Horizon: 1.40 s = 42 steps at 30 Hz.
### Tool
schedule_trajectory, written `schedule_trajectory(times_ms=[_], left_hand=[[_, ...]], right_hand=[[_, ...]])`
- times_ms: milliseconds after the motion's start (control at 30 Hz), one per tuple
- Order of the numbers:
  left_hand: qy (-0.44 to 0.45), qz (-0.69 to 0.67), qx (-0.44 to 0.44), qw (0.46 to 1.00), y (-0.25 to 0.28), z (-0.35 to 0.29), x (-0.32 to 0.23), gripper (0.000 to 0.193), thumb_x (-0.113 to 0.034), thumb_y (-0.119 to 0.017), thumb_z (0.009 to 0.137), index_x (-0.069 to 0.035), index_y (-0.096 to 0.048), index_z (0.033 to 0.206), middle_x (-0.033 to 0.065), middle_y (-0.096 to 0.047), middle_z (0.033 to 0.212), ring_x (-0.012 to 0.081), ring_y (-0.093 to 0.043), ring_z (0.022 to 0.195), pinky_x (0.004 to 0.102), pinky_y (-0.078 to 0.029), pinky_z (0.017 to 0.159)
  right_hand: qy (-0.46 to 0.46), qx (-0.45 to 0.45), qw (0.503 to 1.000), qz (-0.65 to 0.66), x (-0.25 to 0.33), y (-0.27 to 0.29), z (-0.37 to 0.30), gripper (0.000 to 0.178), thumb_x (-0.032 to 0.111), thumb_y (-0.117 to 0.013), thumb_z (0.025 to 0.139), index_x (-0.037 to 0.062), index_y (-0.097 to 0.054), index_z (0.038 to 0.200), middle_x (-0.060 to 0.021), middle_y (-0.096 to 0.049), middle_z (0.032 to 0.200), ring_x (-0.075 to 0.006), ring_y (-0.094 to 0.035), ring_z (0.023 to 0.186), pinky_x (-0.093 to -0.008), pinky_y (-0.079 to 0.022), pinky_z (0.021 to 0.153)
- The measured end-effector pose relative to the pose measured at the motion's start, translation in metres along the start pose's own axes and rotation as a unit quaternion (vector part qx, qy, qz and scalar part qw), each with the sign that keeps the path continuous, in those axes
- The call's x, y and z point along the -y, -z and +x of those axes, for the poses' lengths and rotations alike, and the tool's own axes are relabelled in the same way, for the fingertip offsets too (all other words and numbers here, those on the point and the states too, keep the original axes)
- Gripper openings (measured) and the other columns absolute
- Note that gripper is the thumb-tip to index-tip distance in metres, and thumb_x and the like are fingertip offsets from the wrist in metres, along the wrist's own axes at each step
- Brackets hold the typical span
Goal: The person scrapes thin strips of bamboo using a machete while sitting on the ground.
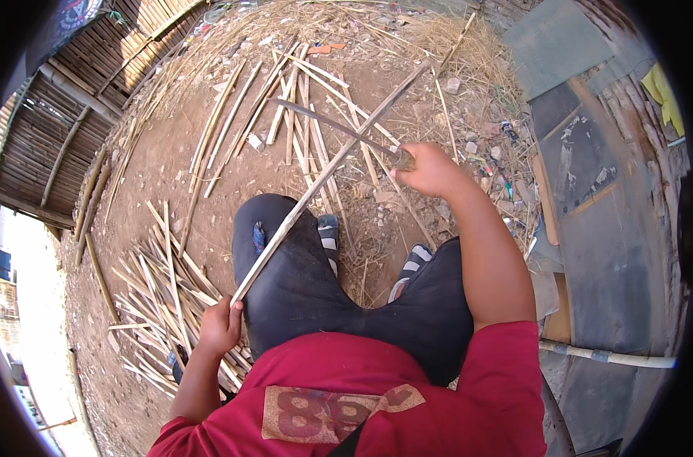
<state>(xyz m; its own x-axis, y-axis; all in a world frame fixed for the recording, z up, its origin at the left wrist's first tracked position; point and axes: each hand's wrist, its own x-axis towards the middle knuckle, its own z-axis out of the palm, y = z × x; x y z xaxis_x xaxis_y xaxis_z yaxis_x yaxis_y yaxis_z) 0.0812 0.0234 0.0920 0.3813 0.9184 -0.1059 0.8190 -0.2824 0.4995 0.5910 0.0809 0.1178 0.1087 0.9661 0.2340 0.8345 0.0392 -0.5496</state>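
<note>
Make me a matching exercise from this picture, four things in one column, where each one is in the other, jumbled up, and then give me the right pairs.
Things
1. Long wooden strip
2. Knife
3. Heap of cut strips
4. Yellow cloth

Places
A. Near the picture's upper right rim
B. In the right hand, by its handle
C. In the left hand, near its lower end
D. Low in the picture, on the person's left

Right pairs: 1-C, 2-B, 3-D, 4-A
</note>
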Motion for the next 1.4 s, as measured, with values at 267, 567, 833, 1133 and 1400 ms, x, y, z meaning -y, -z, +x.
schedule_trajectory(times_ms=[267,567,833,1133,1400], left_hand=[[-0.012,0.021,-0.028,0.999,-0.012,0.007,0.001,0.037,-0.032,-0.055,0.103,-0.001,-0.053,0.084,0.0271,-0.058,0.068,0.0510,-0.060,0.069,0.0541,-0.046,0.061],[0.003,-0.004,-0.006,1.000,0.000,0.000,-0.007,0.038,-0.032,-0.053,0.104,0.001,-0.053,0.085,0.0271,-0.058,0.067,0.0503,-0.058,0.067,0.0521,-0.045,0.061],[-0.005,0.048,-0.041,0.998,-0.008,0.006,-0.009,0.032,-0.030,-0.055,0.103,-0.001,-0.054,0.088,0.0257,-0.060,0.066,0.0502,-0.060,0.068,0.0548,-0.046,0.062],[-0.002,0.038,-0.028,0.999,-0.006,0.001,-0.006,0.034,-0.032,-0.053,0.103,-0.002,-0.054,0.088,0.0260,-0.059,0.067,0.0510,-0.060,0.068,0.0556,-0.045,0.061],[-0.017,0.073,-0.065,0.995,-0.016,-0.001,-0.006,0.030,-0.031,-0.056,0.102,-0.003,-0.055,0.089,0.0248,-0.061,0.069,0.0498,-0.061,0.069,0.0554,-0.047,0.061]], right_hand=[[-0.090,0.152,0.984,0.005,0.018,0.028,0.004,0.026,0.024,-0.074,0.084,0.0085,-0.070,0.105,-0.0161,-0.071,0.086,-0.0315,-0.070,0.079,-0.0433,-0.054,0.074],[-0.073,0.046,0.996,0.009,0.004,0.017,0.008,0.039,0.026,-0.077,0.084,0.0013,-0.068,0.113,-0.0213,-0.072,0.097,-0.0353,-0.071,0.092,-0.0434,-0.054,0.082],[-0.004,0.153,0.986,-0.064,0.035,0.018,0.008,0.026,0.023,-0.077,0.081,0.0077,-0.068,0.100,-0.0130,-0.069,0.079,-0.0299,-0.070,0.076,-0.0432,-0.053,0.071],[-0.104,0.016,0.994,0.036,-0.006,0.011,0.008,0.040,0.027,-0.076,0.084,0.0065,-0.070,0.118,-0.0212,-0.073,0.097,-0.0346,-0.071,0.091,-0.0436,-0.054,0.084],[0.064,0.189,0.975,-0.099,0.052,0.008,-0.003,0.033,0.027,-0.076,0.083,0.0049,-0.070,0.107,-0.0183,-0.071,0.087,-0.0362,-0.071,0.086,-0.0448,-0.053,0.076]])
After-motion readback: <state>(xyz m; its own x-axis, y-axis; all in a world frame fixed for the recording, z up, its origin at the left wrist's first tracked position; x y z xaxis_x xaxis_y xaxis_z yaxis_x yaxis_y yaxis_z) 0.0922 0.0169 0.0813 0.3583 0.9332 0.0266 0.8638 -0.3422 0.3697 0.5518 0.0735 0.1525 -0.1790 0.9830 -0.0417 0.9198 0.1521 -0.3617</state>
